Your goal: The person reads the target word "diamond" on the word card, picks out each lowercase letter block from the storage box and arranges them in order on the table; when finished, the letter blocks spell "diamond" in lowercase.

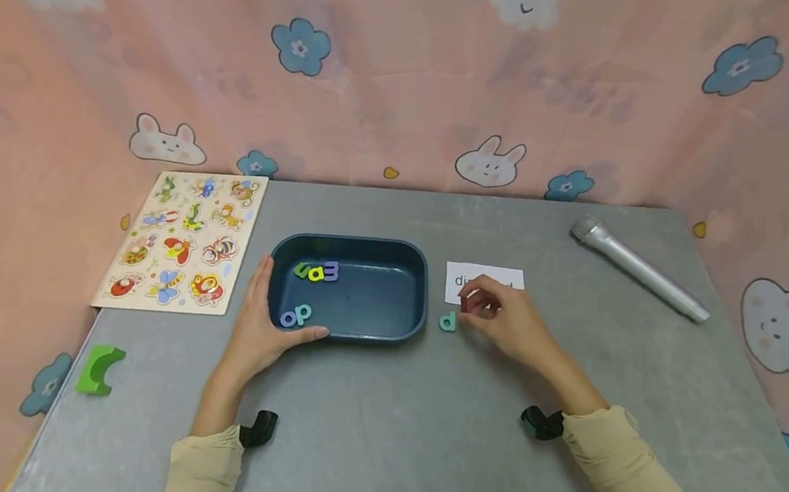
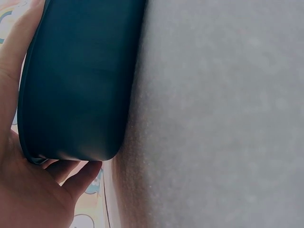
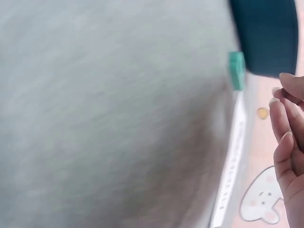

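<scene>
My left hand [image 1: 261, 336] grips the left end of a dark blue tray [image 1: 420, 302], thumb along its near edge and fingers round the outer wall; the left wrist view shows the hand [image 2: 35, 194] against the tray's side [image 2: 80, 80]. Inside lie green, yellow and purple letters [image 1: 316, 274] in a row, with a blue-purple and a teal letter [image 1: 302, 314] nearer the front. My right hand [image 1: 510, 320] pinches a small dark red piece [image 1: 464, 304] in front of a white card [image 1: 454, 289], partly covering its print. A teal letter d [image 1: 447, 322] lies just below the card.
A wooden insect puzzle board [image 1: 179, 242] lies at the back left, with a green curved block [image 1: 99, 369] in front of it. A silver microphone [image 1: 640, 268] rests at the back right. Behind the grey table [image 1: 371, 454] hangs a pink patterned cloth.
</scene>
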The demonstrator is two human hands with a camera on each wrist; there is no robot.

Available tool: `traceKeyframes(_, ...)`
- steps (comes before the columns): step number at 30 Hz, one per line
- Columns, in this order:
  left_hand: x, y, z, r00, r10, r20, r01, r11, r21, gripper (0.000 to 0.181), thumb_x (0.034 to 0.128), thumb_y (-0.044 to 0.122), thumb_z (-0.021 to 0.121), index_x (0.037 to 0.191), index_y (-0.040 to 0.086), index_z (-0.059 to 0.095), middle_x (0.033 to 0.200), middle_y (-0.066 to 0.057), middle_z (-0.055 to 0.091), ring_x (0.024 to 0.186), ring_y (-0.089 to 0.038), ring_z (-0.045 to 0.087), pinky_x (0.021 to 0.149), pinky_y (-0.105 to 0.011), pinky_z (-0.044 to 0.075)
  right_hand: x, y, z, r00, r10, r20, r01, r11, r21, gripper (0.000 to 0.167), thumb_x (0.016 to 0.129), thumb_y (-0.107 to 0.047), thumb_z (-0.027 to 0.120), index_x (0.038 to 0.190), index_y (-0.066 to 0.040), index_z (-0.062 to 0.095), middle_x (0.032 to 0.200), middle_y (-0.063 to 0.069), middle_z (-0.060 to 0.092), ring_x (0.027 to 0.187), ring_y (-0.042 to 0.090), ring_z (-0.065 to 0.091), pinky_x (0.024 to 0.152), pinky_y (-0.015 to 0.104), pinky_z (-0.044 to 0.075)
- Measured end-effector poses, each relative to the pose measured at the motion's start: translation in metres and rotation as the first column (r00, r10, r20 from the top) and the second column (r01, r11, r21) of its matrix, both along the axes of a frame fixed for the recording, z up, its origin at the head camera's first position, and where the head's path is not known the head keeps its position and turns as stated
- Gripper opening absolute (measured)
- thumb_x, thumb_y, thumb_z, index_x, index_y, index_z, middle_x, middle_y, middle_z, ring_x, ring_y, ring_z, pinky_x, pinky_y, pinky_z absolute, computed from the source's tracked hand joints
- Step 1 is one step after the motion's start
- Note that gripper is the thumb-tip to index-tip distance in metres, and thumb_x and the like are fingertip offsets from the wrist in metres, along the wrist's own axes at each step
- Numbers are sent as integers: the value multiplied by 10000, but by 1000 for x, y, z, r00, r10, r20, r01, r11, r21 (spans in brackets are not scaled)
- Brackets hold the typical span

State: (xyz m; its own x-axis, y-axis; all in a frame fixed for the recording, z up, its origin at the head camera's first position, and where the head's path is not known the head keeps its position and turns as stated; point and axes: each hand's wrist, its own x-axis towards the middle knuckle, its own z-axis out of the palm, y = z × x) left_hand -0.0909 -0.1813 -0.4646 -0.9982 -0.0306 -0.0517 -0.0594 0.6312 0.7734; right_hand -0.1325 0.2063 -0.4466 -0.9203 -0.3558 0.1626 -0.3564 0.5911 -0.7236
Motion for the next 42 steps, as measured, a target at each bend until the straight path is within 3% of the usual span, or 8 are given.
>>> traceKeyframes(8, -1, 0, 0, 1000, 0, -4, 0, 1000, 2, 1389, 739, 454, 966, 1727, 215, 19, 1807, -63, 11, 1659, -381, 97, 1288, -685, 187, -3, 6, -16, 998, 2, 59, -9, 992, 128, 226, 839, -127, 912, 1031, -89, 799, 988, 39, 750, 913, 202, 693, 845, 414, 565)
traceKeyframes(15, 0, -1, -1, 1000, 2, 2, -2, 1000, 2, 1392, 739, 451, 968, 1727, 222, 15, 1808, -61, 7, 1661, -379, 92, 1287, -687, 186, -3, 7, -18, 998, -14, 64, 1, 980, 197, 267, 822, -218, 933, 1049, -112, 841, 969, 26, 722, 835, 178, 568, 753, 328, 444)
traceKeyframes(20, 0, -2, -1, 1000, 1, 4, -1, 1000, 1, 1403, 733, 450, 973, 1726, 236, 5, 1809, -44, -4, 1665, -366, 80, 1291, -682, 183, -2, 6, -19, 997, -31, 70, 15, 978, 209, 291, 817, -236, 935, 1070, -123, 848, 952, 18, 713, 807, 162, 552, 723, 308, 427)
traceKeyframes(28, 1, -2, -1, 1000, 1, -3, -1, 1000, -1, 1397, 733, 450, 971, 1727, 236, 12, 1809, -45, 0, 1665, -363, 80, 1290, -686, 182, -3, 6, -21, 998, -33, 54, 21, 977, 212, 310, 797, -221, 947, 1068, -108, 848, 962, 25, 733, 829, 178, 585, 751, 329, 457)
traceKeyframes(33, 2, -2, -1, 1000, 1, -5, -1, 1000, 0, 1400, 733, 447, 972, 1726, 242, 7, 1809, -39, -8, 1665, -360, 75, 1290, -687, 178, -4, 4, -14, 997, -64, 32, 56, 979, 196, 348, 789, -210, 955, 1082, -71, 829, 969, 58, 749, 877, 220, 637, 775, 361, 499)
traceKeyframes(38, 2, -2, -1, 1000, -2, -11, 2, 1000, -6, 1396, 736, 445, 969, 1727, 236, 7, 1809, -41, -9, 1665, -365, 76, 1288, -692, 176, -7, -10, 0, 991, -131, 20, 127, 984, 123, 323, 851, -209, 911, 1123, -70, 807, 1010, 90, 749, 964, 273, 655, 804, 399, 508)
traceKeyframes(42, 2, -1, -2, 1000, -1, -10, 1, 1000, -3, 1390, 738, 444, 969, 1727, 239, 13, 1809, -39, -4, 1665, -362, 80, 1289, -689, 179, -8, -34, 7, 991, -131, -18, 131, 991, 28, 305, 896, -193, 872, 1152, -50, 786, 1037, 109, 743, 981, 289, 640, 806, 412, 506)
